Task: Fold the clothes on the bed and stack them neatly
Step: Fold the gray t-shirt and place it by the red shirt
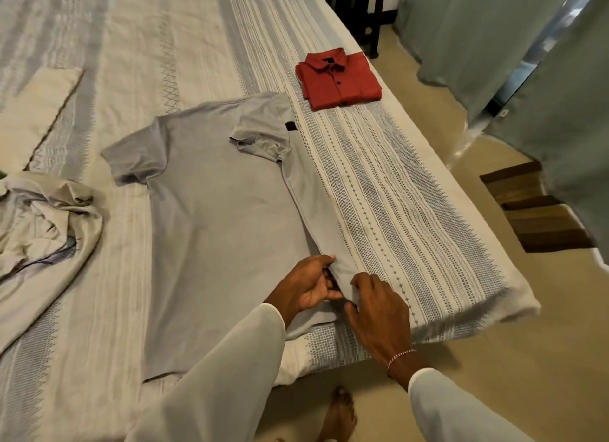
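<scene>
A grey T-shirt [211,217] lies spread flat near the foot of a bed [395,184], its neck toward the far end and its hem at the near edge. Its right side is folded inward in a long strip, the right sleeve [257,141] doubled back over the chest and a small black label [289,126] showing near the collar. The left sleeve lies flat and unfolded.

Both hands meet at the lower end of that folded strip. The left hand [309,285] curls around the fold's inner edge, fingers tucked under the cloth and thumb on top, pinching it. The right hand [375,313], palm down, presses on the same fold just beside the left, fingertips gripping the fabric. A thin bracelet [400,356] circles the right wrist, and both arms wear pale long sleeves.

Farther up the bed, near its right edge and well apart from the T-shirt, a red button-up shirt [339,82] sits folded in a neat square, collar up. At the left, an unfolded beige garment [43,224] lies crumpled on the striped bedspread, close to the T-shirt's left sleeve but not touching it.

A bare foot [339,415] stands on the tan floor [494,359] below the bed's near edge. Green curtains [478,36] hang at the right, with a striped brown mat [537,207] beneath them.
</scene>
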